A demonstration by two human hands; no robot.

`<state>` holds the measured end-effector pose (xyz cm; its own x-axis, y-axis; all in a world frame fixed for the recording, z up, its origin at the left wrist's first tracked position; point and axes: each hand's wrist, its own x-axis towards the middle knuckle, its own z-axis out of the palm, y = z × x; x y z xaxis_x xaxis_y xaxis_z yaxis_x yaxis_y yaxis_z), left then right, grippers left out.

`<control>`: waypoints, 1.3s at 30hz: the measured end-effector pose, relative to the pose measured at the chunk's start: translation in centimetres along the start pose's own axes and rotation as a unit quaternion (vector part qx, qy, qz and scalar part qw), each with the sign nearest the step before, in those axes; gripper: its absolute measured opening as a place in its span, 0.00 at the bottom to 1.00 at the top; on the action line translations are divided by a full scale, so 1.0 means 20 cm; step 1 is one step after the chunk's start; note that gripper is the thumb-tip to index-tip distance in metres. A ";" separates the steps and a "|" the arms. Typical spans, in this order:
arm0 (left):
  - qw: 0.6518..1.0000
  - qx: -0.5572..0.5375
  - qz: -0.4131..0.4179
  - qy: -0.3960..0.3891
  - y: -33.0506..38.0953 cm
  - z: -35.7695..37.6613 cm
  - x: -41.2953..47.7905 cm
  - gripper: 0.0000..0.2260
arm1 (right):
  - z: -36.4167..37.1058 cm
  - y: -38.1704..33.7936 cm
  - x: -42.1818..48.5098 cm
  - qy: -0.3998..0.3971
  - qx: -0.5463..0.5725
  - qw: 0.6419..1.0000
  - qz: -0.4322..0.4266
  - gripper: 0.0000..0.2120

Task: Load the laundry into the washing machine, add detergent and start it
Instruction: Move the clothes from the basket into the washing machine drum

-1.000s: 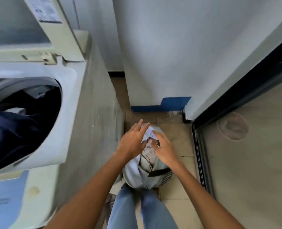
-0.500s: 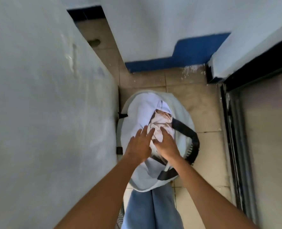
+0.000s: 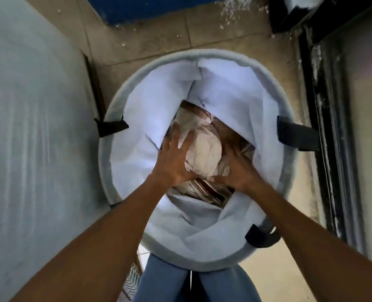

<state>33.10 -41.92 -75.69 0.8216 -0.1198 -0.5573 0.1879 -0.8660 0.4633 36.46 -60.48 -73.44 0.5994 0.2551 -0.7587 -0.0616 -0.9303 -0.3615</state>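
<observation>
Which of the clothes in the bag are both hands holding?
The crumpled pale pink-white garment, between left hand and right hand; the striped cloth lies below, untouched.

One laundry bag (image 3: 268, 118) with three dark straps showing, at nine, three and five o'clock, one pale bundle of clothes (image 3: 203, 158), and two hands.

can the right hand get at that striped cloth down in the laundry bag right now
Probably yes. The right hand is already inside the open laundry bag, and a strip of the striped cloth lies bare just below it. The pale bundle that both hands press on covers the rest, so only that edge looks easy to reach.
</observation>
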 end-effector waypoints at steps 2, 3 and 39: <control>0.999 0.014 -0.036 -0.006 -0.01 0.01 0.04 0.59 | 0.03 0.02 0.00 0.012 -0.018 1.000 -0.004 0.58; 0.998 0.019 -0.055 -0.006 -0.03 0.01 0.06 0.61 | 0.05 0.02 0.01 0.035 -0.033 0.999 -0.002 0.60; 0.988 -0.065 -0.083 0.114 0.26 -0.63 -0.44 0.32 | -0.32 -0.35 -0.59 0.073 0.320 0.940 0.093 0.50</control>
<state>33.57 -39.31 -59.70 0.8708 0.1443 -0.4701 0.3857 -0.7935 0.4708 34.97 -58.68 -58.54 0.6307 0.0206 -0.7757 -0.6159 -0.5948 -0.5166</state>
